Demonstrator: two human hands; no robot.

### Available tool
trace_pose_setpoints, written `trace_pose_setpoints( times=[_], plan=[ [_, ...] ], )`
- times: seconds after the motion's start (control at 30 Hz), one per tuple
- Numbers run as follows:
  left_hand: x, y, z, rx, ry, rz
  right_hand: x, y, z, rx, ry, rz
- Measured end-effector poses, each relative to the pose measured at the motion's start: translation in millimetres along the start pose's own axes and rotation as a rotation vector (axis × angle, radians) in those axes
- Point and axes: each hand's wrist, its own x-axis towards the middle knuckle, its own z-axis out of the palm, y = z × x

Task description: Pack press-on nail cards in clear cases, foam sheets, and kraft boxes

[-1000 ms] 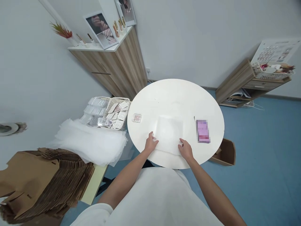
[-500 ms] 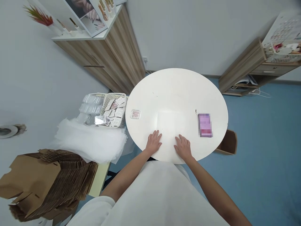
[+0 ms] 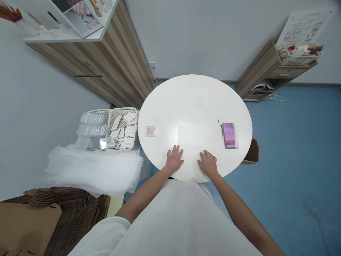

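Note:
Both palms rest near the front edge of a white oval table [image 3: 194, 96]. My left hand [image 3: 174, 159] lies flat with its fingers spread, at the lower left of a pale, nearly white sheet [image 3: 188, 137] that barely stands out from the tabletop. On the sheet's other side my right hand [image 3: 208, 163] also lies flat, fingers outstretched. Neither hand grips anything. A small clear case with pinkish contents [image 3: 150, 131] is at the table's left. To the right lies a purple-pink rectangular item [image 3: 229, 136], blurred by pixelation.
Left of the table stand a white basket of printed cards [image 3: 124, 128], clear plastic packs [image 3: 93, 124], stacked translucent white sheets [image 3: 93, 167] and folded brown cardboard [image 3: 77, 217]. A wooden cabinet [image 3: 128, 46] is behind. An open brown box [image 3: 252, 152] sits on the floor at the right.
The camera view has shifted, so the cabinet and baskets appear further left and the right shelf shows more fully. Both hands stay flat on the table in about the same place.

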Motion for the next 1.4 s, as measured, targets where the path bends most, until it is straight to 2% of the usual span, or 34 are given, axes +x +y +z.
trace_pose_setpoints(
  times=[0.2, 0.33, 0.47, 0.57, 0.7, 0.83, 0.93, 1.1, 1.27, 1.4],
  plan=[
    [-6.7, -7.5, -5.7, -0.047, 0.010, -0.013, 0.8, -12.1, -8.0, 0.065, 0.073, 0.041],
    [-18.8, -32.5, -16.3, -0.106, 0.031, -0.108, 16.0, -38.2, -16.1, 0.234, 0.099, 0.038],
    [-34.3, -75.4, -29.4, -0.240, 0.084, -0.305, 41.9, -78.6, -25.0, 0.588, -0.080, 0.046],
    [-38.7, -111.5, -40.3, -0.429, 0.161, -0.432, 65.1, -111.7, -26.5, 0.821, -0.229, 0.134],
    [-26.4, -152.8, -52.8, -0.725, 0.249, -0.546, 98.3, -152.4, -18.1, 1.043, -0.358, 0.235],
    [-3.5, -177.3, -57.1, -0.980, 0.254, -0.689, 127.0, -185.0, -5.9, 1.154, -0.387, 0.271],
    [9.5, -184.5, -55.7, -1.067, 0.232, -0.713, 140.6, -203.0, 0.8, 1.200, -0.407, 0.301],
    [18.2, -187.2, -53.2, -1.045, 0.217, -0.700, 147.1, -220.3, 7.1, 1.268, -0.444, 0.366],
    [19.0, -184.2, -54.2, -1.023, 0.194, -0.704, 145.0, -223.4, 11.0, 1.258, -0.485, 0.353],
    [13.9, -170.0, -57.9, -1.013, 0.181, -0.726, 137.3, -213.9, 9.6, 1.253, -0.456, 0.322]
  ],
)
